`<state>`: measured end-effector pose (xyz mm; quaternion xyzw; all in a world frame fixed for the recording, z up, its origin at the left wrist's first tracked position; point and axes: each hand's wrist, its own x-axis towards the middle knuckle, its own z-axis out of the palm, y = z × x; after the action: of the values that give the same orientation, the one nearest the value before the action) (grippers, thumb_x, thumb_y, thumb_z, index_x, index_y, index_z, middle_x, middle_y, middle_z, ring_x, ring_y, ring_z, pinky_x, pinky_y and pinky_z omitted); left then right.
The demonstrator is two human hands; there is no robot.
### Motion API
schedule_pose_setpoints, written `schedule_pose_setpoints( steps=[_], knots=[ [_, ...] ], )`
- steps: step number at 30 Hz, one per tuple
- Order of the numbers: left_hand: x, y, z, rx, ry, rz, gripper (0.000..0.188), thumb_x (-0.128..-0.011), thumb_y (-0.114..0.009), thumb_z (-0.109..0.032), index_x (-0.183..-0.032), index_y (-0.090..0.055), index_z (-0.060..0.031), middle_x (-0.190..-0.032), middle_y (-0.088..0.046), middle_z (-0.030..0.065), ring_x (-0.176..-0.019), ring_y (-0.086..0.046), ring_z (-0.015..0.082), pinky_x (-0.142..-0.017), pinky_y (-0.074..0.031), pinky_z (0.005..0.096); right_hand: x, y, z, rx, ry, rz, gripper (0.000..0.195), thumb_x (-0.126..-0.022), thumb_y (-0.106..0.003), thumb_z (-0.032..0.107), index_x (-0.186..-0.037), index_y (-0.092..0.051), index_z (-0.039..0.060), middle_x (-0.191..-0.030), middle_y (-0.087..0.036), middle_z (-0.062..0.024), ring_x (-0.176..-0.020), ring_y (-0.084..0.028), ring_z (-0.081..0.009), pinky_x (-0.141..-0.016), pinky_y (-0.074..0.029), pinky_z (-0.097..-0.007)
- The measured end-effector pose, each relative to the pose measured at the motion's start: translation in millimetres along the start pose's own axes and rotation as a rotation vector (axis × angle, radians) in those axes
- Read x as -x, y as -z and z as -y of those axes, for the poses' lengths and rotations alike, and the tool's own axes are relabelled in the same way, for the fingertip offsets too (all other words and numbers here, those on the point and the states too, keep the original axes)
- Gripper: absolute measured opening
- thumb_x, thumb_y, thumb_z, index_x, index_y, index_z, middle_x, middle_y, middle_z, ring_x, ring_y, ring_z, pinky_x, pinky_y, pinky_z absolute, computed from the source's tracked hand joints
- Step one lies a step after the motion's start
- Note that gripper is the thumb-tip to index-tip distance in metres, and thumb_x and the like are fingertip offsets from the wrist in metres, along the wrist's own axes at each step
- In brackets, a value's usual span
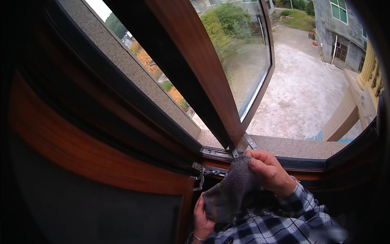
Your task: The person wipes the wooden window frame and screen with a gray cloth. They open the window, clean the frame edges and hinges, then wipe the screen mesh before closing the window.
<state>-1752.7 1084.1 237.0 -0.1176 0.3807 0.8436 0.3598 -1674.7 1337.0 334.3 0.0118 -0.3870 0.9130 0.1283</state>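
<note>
A grey terry cloth [230,190] is stretched between my two hands. My right hand [269,170] pinches its upper corner between thumb and fingers, close to the metal hinge arm [251,141] under the opened window sash [218,79]. Lower down and to the left, my left hand [203,215] grips the cloth's other end, its fingers partly hidden behind it. The sash is wood-coloured, holds a glass pane and swings outward. Behind the cloth runs the window frame's lower track, partly covered by it.
A second wood-trimmed panel [122,180] with a dark mesh-like surface stands open at the left, with a metal hinge [213,172] at its corner. Beyond the frame lies a stone sill [292,146], then a concrete yard [292,91] below and a balustrade [365,67] at the right.
</note>
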Motion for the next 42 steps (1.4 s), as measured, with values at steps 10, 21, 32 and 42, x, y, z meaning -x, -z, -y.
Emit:
schedule_pose_setpoints(
  steps=[10,21,32,42],
  knots=[
    [-2,-59,2,-0.398,-0.194,0.422,0.084,-0.093,-0.066,-0.036,-0.153,-0.019,-0.0004,-0.152,-0.037,0.0134,-0.139,-0.038,0.0267,-0.117,-0.027,0.0413,-83,-46,-46,1.042,0.604,0.04,0.072,-0.085,-0.07,0.01,-0.144,-0.031,-0.0064,-0.14,-0.044,-0.0291,-0.133,-0.043,-0.0421,-0.112,-0.035,-0.0414],
    [-60,-57,-15,-0.391,-0.233,0.312,0.051,-0.093,-0.056,-0.002,-0.141,-0.037,0.005,-0.132,-0.055,0.014,-0.121,-0.054,0.0222,-0.107,-0.041,0.0368,-193,30,-133,1.774,-0.092,0.098,0.026,-0.086,-0.053,0.014,-0.108,-0.055,-0.0008,-0.114,-0.064,-0.0225,-0.108,-0.062,-0.0361,-0.094,-0.048,-0.0459],
    [-45,-39,-10,-0.478,-0.151,0.263,0.053,-0.09,-0.056,0.001,-0.14,-0.04,0.0066,-0.129,-0.058,0.0146,-0.119,-0.056,0.0213,-0.106,-0.041,0.0337,-153,22,-152,2.36,0.346,-0.08,0.021,-0.083,-0.053,0.019,-0.088,-0.065,0.0027,-0.079,-0.062,-0.0134,-0.074,-0.06,-0.026,-0.066,-0.044,-0.0376],
    [-32,10,-13,-0.681,0.21,0.501,0.06,-0.091,-0.061,0.003,-0.145,-0.033,0.0062,-0.129,-0.058,0.0094,-0.116,-0.055,0.0127,-0.104,-0.042,0.029,-83,7,-99,2.145,0.253,-0.051,0.04,-0.081,-0.054,0.01,-0.117,-0.054,-0.0085,-0.095,-0.055,-0.0143,-0.09,-0.058,-0.026,-0.075,-0.046,-0.0354]
  ],
)
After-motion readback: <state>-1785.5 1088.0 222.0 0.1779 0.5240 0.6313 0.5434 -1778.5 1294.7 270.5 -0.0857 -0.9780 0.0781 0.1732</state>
